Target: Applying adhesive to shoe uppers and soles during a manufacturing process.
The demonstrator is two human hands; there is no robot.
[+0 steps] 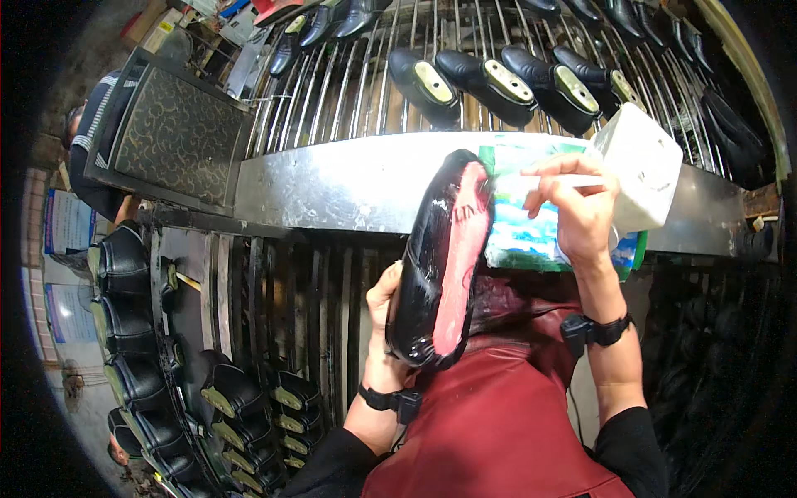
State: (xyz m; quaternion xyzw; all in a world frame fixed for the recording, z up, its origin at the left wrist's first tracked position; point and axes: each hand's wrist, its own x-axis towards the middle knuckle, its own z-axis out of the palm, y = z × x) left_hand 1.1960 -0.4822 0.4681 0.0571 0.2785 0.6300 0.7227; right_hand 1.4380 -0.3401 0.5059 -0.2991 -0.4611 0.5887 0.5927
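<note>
My left hand [383, 292] grips a glossy black shoe [424, 274] by its side, tilted upright in front of my apron. A pink strip [459, 282] with dark print runs along the shoe's face towards the right. My right hand [581, 203] is raised to the right of the shoe, apart from it. Its thumb and fingers pinch a slender white handle-like piece [584, 180]; its full shape is hidden by the fingers. Right beside this hand stands a white block-shaped container [652, 170]. Beneath the hand lies a green, white and blue printed sheet [521, 241].
A metal ledge [332, 195] crosses in front of me, with a rack of metal bars [357, 91] behind it. Several black shoes [490, 80] rest on the bars. More shoes [137, 349] fill racks at left. A patterned panel [178, 137] and another person's sleeve [104, 108] are far left.
</note>
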